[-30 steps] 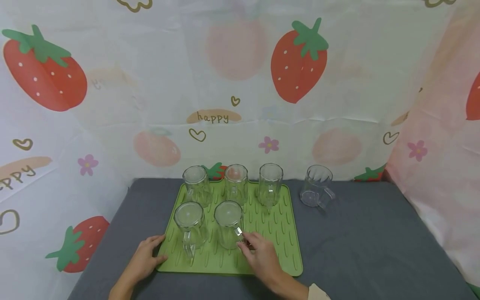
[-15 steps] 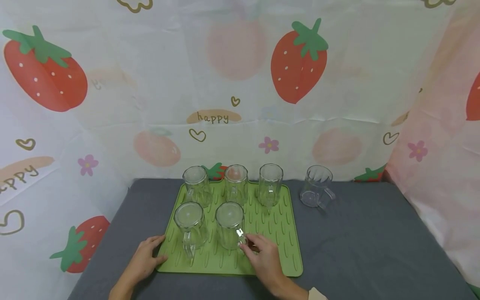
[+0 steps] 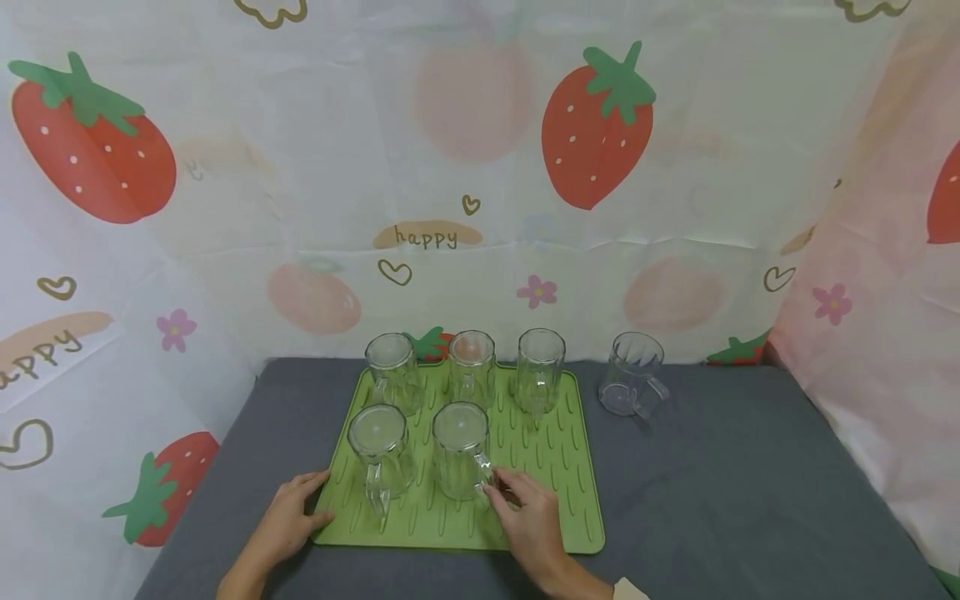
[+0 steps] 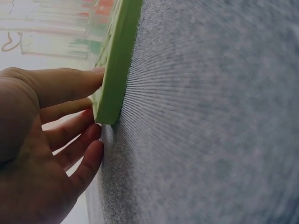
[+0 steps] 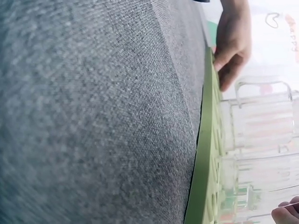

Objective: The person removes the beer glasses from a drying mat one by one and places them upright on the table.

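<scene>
A clear glass mug (image 3: pixel 459 458) stands upside down in the front row on a green drying mat (image 3: pixel 543 517). My right hand (image 3: pixel 528 521) pinches its handle between thumb and fingers; in the right wrist view only fingertips (image 5: pixel 287 213) show at the lower corner. With relaxed fingers, my left hand (image 3: pixel 281 521) rests at the mat's front left corner, thumb on the mat's edge in the left wrist view. Another upturned glass mug (image 3: pixel 381 454) stands to the left of the pinched one, handle toward me.
Behind stand three more upturned mugs: a left mug (image 3: pixel 393 375), a middle mug (image 3: pixel 472 371) and a right mug (image 3: pixel 540 371). An upright glass mug (image 3: pixel 630 375) sits on the grey cloth (image 3: pixel 712 483), right of the mat. A strawberry-print curtain (image 3: pixel 480 192) closes the back.
The pinched mug and my right hand have shifted very slightly to the right on the mat. My left hand stays where it was.
</scene>
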Tool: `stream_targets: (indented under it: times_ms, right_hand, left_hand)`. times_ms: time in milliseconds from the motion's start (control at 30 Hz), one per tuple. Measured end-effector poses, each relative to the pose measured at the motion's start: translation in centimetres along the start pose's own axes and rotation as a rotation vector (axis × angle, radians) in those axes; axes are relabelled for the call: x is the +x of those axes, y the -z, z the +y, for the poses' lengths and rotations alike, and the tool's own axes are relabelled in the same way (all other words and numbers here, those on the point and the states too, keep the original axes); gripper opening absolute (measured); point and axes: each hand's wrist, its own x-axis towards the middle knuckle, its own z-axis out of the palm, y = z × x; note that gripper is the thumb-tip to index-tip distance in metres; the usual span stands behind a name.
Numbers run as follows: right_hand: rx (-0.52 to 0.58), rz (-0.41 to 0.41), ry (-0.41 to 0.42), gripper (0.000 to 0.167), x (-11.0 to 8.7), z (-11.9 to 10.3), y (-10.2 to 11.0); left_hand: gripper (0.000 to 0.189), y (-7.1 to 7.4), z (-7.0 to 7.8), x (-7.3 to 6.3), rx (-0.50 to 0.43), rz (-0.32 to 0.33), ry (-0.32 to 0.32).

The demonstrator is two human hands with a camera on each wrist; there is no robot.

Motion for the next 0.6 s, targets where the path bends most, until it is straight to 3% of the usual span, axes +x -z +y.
stream_targets:
  times_ms: [167,600]
  right_hand:
    - [0.011,-0.001,-0.002,0.02,0.1,0.2,0.2]
    - [-0.009,-0.005,0.066,0.022,0.7,0.9,1.3]
  left_hand:
    - [0.061,0.1,-0.2,-0.1,0.0,0.033,-0.011]
    - [0.062,0.2,-0.2,0.3,0.014,-0.006,0.001]
